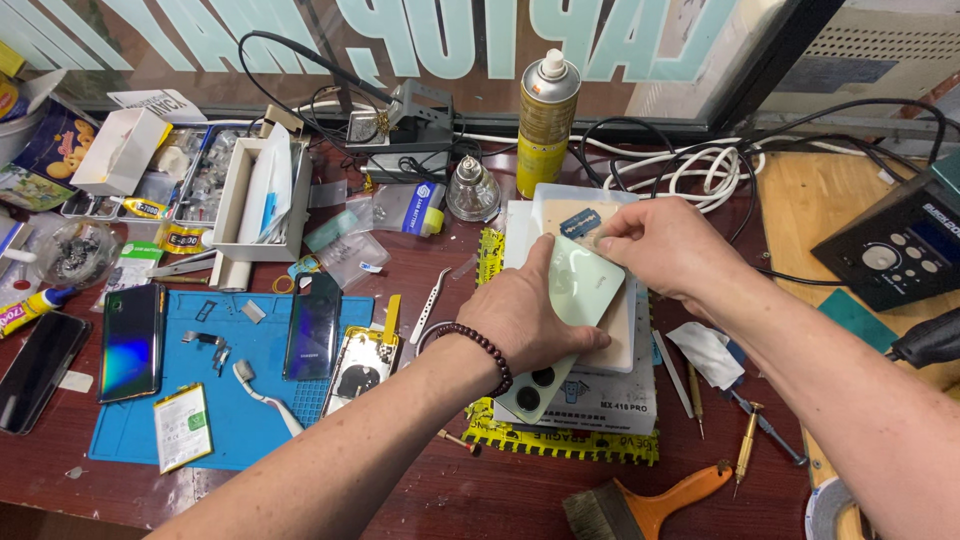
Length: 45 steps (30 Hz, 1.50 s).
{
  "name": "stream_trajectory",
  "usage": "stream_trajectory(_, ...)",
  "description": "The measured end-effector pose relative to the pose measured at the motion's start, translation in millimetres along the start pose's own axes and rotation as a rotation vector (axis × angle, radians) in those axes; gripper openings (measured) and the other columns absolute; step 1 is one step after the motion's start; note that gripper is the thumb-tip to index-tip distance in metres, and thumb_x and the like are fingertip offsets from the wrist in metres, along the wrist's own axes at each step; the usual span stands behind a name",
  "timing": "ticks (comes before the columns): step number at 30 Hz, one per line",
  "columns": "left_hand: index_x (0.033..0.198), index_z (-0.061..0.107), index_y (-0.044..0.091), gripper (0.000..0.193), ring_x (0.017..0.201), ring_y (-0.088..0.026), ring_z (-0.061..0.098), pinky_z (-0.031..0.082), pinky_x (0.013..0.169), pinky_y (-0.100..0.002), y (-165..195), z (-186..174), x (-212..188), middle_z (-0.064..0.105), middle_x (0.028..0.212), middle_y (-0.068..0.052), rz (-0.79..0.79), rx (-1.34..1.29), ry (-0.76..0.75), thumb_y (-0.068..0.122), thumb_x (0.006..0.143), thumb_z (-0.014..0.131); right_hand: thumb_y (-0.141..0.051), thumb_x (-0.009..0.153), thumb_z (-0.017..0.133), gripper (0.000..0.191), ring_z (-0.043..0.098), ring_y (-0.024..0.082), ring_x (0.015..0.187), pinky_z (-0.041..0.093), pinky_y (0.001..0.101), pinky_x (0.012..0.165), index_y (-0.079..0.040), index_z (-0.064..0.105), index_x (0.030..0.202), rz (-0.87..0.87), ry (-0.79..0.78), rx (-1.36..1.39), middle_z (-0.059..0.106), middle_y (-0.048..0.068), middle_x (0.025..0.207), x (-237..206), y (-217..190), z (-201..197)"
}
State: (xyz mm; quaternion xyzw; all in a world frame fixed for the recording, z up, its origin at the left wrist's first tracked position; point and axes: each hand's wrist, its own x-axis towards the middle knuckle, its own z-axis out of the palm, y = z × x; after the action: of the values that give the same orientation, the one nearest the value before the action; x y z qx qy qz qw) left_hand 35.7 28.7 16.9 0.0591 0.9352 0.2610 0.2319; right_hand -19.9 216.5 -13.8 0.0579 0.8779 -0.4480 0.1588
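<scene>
A cluttered dark-red worktop (420, 490) sits below a window pane, strewn with phone parts and tools. In the middle of it lies a pale green phone back (565, 300), camera holes toward the person, resting tilted on a flat heating pad (620, 340) that sits on a white box (625, 400) above a yellow-edged mat (560, 445). The left hand (525, 320), a dark bead bracelet (480, 350) at its wrist, presses down flat on the lower part of the phone back, thumb stretched up along its left edge; its grip is laid on rather than closed around it. The right hand (665, 245) comes in from the right, its fingertips pinched on a small razor blade (585, 225) held at the top edge of the phone back.

Just right of the pad lie a crumpled white wipe (705, 350), small screwdrivers (745, 445) and, nearer the person, an orange-handled brush (650, 505). Behind the pad stand a yellow spray can (547, 125) and a small glass bottle (472, 190), with white cables (700, 170) coiled to the right. To the left, tweezers (430, 305) lie beside a blue work mat (235, 400) that carries an opened phone (360, 365), a dark phone (313, 325), another phone (130, 340) and a battery (182, 425). A black control unit (900, 250) stands at the far right.
</scene>
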Motion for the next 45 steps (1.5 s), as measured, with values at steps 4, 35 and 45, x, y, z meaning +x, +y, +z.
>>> stream_trajectory(4, 0.161, 0.015, 0.006, 0.134, 0.105, -0.033, 0.073, 0.059, 0.090, -0.042, -0.5, 1.4, 0.1, 0.071, 0.115, -0.022, 0.005, 0.002, -0.001, 0.059, 0.060, 0.086, -0.015, 0.087, 0.074, 0.016, 0.063, 0.011, 0.070, 0.052, 0.0308, 0.063, -0.004, 0.081, 0.097, 0.019, 0.028, -0.051, 0.076, 0.006, 0.081, -5.0, -6.6, 0.0)
stream_trajectory(35, 0.159, 0.020, 0.009, 0.126, 0.101, -0.035, 0.073, 0.060, 0.086, -0.047, -0.6, -1.6, -2.4, 0.072, 0.108, -0.022, 0.002, -0.026, 0.005, 0.057, 0.063, 0.086, -0.024, 0.085, 0.070, 0.023, 0.073, 0.022, 0.069, 0.056, 0.0373, 0.069, -0.006, 0.079, 0.094, -0.144, 0.116, -0.389, 0.075, 0.016, 0.075, -4.4, -1.0, 4.5)
stream_trajectory(45, 0.158, 0.022, 0.009, 0.125, 0.100, -0.035, 0.073, 0.060, 0.085, -0.047, -1.7, -1.4, -2.5, 0.072, 0.109, -0.021, 0.005, -0.021, 0.010, 0.056, 0.062, 0.087, -0.022, 0.087, 0.072, 0.021, 0.059, 0.014, 0.062, 0.049, 0.0376, 0.058, -0.006, 0.081, 0.098, -0.008, -0.031, -0.242, 0.074, 0.008, 0.075, -3.0, -8.9, -8.0)
